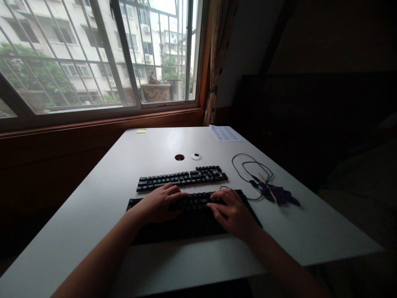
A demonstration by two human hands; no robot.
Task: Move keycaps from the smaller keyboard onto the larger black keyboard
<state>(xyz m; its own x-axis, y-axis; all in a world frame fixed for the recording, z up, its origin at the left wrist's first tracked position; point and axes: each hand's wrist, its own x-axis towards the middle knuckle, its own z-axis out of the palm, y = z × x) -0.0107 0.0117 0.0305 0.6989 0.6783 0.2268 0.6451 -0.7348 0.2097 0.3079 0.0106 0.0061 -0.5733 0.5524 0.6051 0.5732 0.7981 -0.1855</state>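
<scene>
Both hands down on the black keyboard (186, 229), here, close to the front edge of the white table (93, 215)! Look left first: left hand (163, 203) laid across the keyboard's left half, fingers reaching over the keys, thumb a little apart from the index finger; cannot tell from here whether grasping anything or merely touching. Over to the right: right hand (231, 211) on the right half, index finger bent, thumb just beside, both tips down near the keys at the middle; again cannot tell whether pinching a key or only resting there. Now see, just behind the keyboard, toward the far edge: black keycaps (180, 180) set out in keyboard-like rows. Farther back, a round hole (179, 157) in the tabletop, and just beside, to the right, a round cover (196, 156). Swing across to the right edge: a thin dark cable in loops with a black plug (254, 183), touching a crumpled purple cloth (282, 195), and a slim pale stick (270, 188) lying over that. At the far right corner, printed paper (226, 133); near the far left corner, a yellow note (141, 131). Beyond, a barred window (136, 62).
</scene>
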